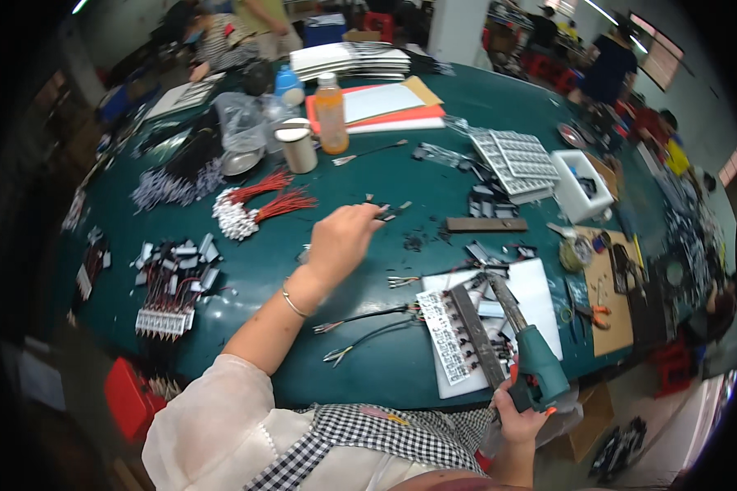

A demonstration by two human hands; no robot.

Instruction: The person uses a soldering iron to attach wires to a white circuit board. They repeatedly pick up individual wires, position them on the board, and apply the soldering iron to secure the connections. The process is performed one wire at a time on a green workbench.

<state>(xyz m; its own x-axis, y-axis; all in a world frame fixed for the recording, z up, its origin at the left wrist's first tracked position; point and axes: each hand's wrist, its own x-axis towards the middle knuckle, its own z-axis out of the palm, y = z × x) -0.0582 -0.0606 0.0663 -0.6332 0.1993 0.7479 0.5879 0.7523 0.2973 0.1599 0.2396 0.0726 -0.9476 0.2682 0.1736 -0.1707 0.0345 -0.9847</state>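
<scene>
The left hand [341, 239] is stretched out over the green bench [434, 114], with its fingers pinched together on a small dark part [391, 212] near the middle of the bench; the part is too small to tell what it is exactly. A thin bracelet [293, 302] sits on that wrist. The right hand [517, 416] is at the near edge of the bench and is closed around the grip of a green heat gun [535, 366], whose metal nozzle points up and to the left, over a white board [540, 286]. On this board lie a dark metal bar [477, 334] and a strip of small dark pieces beside it.

Just left of the board, two thin black cables [367, 326] with bare ends lie on the bench. Further left there is a bundle of red wires [264, 202] with white plugs, and a group of small black and white connectors [174, 274]. Behind the left hand stand a beige cup [298, 148] and an orange bottle [332, 114], near each other. To the right, a white box [581, 185] stands just beside grey trays [514, 159].
</scene>
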